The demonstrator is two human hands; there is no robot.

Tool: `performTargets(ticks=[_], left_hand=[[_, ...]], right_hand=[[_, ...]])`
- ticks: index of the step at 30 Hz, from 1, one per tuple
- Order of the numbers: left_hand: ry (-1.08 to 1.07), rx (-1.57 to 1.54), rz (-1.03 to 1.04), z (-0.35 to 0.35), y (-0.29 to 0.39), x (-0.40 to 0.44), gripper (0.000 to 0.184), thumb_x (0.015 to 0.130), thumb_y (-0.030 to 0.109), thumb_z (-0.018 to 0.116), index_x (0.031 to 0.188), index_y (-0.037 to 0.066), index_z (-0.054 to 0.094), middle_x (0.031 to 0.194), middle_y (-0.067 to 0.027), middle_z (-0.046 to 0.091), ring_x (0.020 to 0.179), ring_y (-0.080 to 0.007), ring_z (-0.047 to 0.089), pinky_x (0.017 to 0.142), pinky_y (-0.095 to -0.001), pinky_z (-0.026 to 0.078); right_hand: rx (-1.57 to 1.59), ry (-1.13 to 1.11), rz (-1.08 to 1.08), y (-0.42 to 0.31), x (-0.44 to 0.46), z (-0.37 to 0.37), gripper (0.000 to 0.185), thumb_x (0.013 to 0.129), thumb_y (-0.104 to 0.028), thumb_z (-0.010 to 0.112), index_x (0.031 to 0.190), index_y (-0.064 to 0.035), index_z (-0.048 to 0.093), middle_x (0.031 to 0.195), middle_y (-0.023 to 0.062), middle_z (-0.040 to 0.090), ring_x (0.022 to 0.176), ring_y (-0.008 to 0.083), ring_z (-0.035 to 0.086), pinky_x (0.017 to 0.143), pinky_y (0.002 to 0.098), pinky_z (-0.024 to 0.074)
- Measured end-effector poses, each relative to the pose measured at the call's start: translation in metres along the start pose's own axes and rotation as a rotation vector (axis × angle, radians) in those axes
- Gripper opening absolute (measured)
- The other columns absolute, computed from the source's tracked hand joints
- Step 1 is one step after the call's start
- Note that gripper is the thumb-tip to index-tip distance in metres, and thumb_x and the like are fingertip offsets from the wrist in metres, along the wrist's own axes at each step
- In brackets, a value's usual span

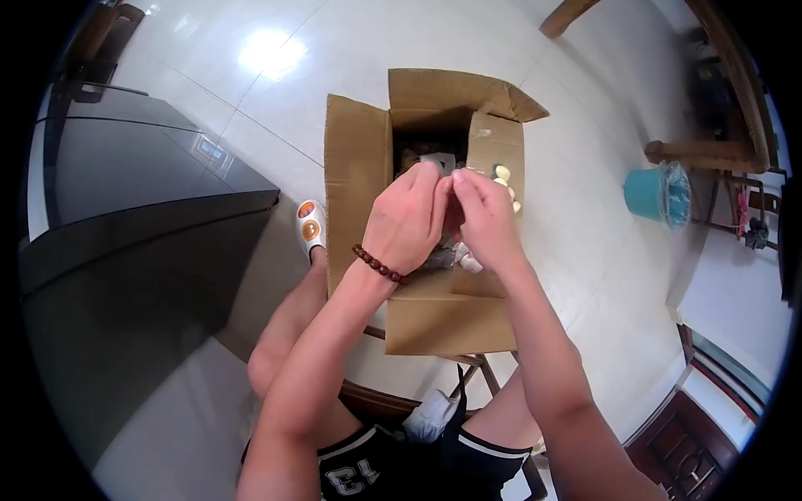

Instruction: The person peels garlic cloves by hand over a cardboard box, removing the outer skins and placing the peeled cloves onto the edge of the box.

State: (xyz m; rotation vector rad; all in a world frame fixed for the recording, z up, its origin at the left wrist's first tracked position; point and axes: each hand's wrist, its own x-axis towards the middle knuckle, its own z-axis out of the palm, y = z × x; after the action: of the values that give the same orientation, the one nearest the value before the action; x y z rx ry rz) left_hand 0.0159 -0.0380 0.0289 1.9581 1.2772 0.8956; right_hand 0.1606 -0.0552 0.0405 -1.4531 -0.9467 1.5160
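My left hand [407, 210], with a dark beaded bracelet [380, 263] on its wrist, is closed above an open cardboard box [357, 167]. My right hand [484, 219] is closed too, thumb and forefinger pinched beside the left fingertips. Whatever they pinch is hidden by the fingers. On the right flap [493, 138] lie several smooth cream pieces [502, 173] that look like peeled garlic cloves. Beneath my right hand sit whitish pieces like unpeeled garlic [468, 259]. Inside the box are a pale wrapper [439, 160] and clear plastic [440, 259], partly covered by my hands.
A dark glossy cabinet-like unit [134, 242] stands to the left, near my foot in a white slipper [310, 227]. At the right, a teal bin [647, 194] with a plastic liner stands on the tiled floor [585, 159], near wooden furniture [710, 156].
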Motion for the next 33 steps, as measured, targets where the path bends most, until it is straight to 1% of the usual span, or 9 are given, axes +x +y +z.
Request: performTargets(ticks=[4,11,14,17,20,25,26,28,33], left_hand=[[-0.082,0.04,0.111,-0.016,0.002,0.0,0.018,0.105,0.012,0.049,0.093,0.0,0.05,0.08,-0.0199,0.052,0.075,-0.041,0.056,0.066,-0.0471,0.047],[-0.012,-0.066,0.021,0.002,0.008,-0.005,0.025,0.107,0.016,0.047,0.088,0.0,0.05,0.073,-0.0205,0.053,0.07,-0.0421,0.056,0.062,-0.0469,0.045],[-0.003,-0.095,-0.164,0.012,0.014,-0.011,0.029,0.107,0.021,0.047,0.087,0.0,0.054,0.072,-0.023,0.057,0.07,-0.0421,0.06,0.064,-0.0464,0.048],[0.073,-0.145,-0.343,0.022,0.014,-0.017,0.036,0.108,0.025,0.045,0.086,-0.002,0.056,0.069,-0.0258,0.057,0.065,-0.0449,0.057,0.059,-0.0463,0.046],[0.112,-0.225,-0.403,0.028,-0.006,-0.023,0.039,0.108,0.028,0.046,0.089,-0.003,0.057,0.067,-0.0244,0.057,0.059,-0.0406,0.056,0.055,-0.0455,0.044],[-0.181,-0.972,-0.989,0.022,-0.013,-0.019,0.043,0.11,0.037,0.047,0.09,0.001,0.058,0.063,-0.0024,0.052,0.058,-0.0098,0.051,0.051,-0.0289,0.042],[-0.182,-0.973,-0.987,0.022,-0.009,-0.015,0.043,0.11,0.037,0.047,0.09,0.001,0.058,0.063,-0.0024,0.052,0.058,-0.0098,0.051,0.051,-0.0289,0.042],[-0.006,-0.891,-0.69,0.026,0.0,-0.01,0.039,0.111,0.037,0.047,0.093,0.003,0.057,0.068,0.0027,0.052,0.059,-0.005,0.048,0.053,-0.0229,0.041],[-0.01,-0.791,-0.473,0.008,0.007,-0.004,0.022,0.1,0.009,0.068,0.117,-0.002,0.062,0.099,-0.006,0.069,0.081,-0.0077,0.064,0.071,-0.0228,0.053]], right_hand=[[0.034,-0.107,-0.068,0.008,0.008,-0.002,0.044,0.11,-0.032,0.049,0.081,-0.0013,0.06,0.065,-0.0028,0.052,0.055,0.0063,0.041,0.05,0.0259,0.0328],[0.222,-0.049,0.156,0.017,0.001,0.009,0.05,0.111,-0.037,0.046,0.079,-0.0015,0.061,0.06,-0.0048,0.049,0.054,0.0066,0.042,0.049,0.0302,0.0341],[0.011,0.059,0.026,0.024,-0.004,0.018,0.051,0.111,-0.034,0.045,0.078,0.0015,0.061,0.056,0.0045,0.053,0.049,0.0156,0.047,0.048,0.0364,0.0371],[-0.304,0.237,-0.251,0.032,-0.005,0.026,0.048,0.109,-0.026,0.044,0.075,0.0034,0.061,0.064,0.0254,0.056,0.054,0.0415,0.055,0.053,0.046,0.0435],[-0.416,0.193,-0.362,0.037,-0.004,0.024,0.046,0.108,-0.026,0.046,0.077,0.0029,0.062,0.065,0.024,0.059,0.057,0.0423,0.058,0.055,0.0465,0.0441],[-0.515,0.121,-0.422,0.029,-0.002,0.004,0.038,0.106,-0.023,0.052,0.081,0.0032,0.061,0.07,0.0242,0.061,0.061,0.042,0.06,0.057,0.0453,0.0458],[-0.483,0.097,-0.368,0.027,0.002,-0.001,0.035,0.105,-0.022,0.053,0.082,0.0034,0.06,0.072,0.0243,0.062,0.063,0.042,0.061,0.058,0.0447,0.0465],[-0.463,0.12,-0.395,0.022,0.006,-0.007,0.032,0.104,-0.021,0.056,0.083,0.0034,0.058,0.073,0.0223,0.063,0.064,0.0392,0.062,0.059,0.0431,0.0469],[-0.204,0.119,-0.249,0.019,0.006,-0.009,0.033,0.106,-0.024,0.058,0.085,0.0018,0.06,0.069,0.0101,0.062,0.063,0.014,0.057,0.058,0.0327,0.0451]])
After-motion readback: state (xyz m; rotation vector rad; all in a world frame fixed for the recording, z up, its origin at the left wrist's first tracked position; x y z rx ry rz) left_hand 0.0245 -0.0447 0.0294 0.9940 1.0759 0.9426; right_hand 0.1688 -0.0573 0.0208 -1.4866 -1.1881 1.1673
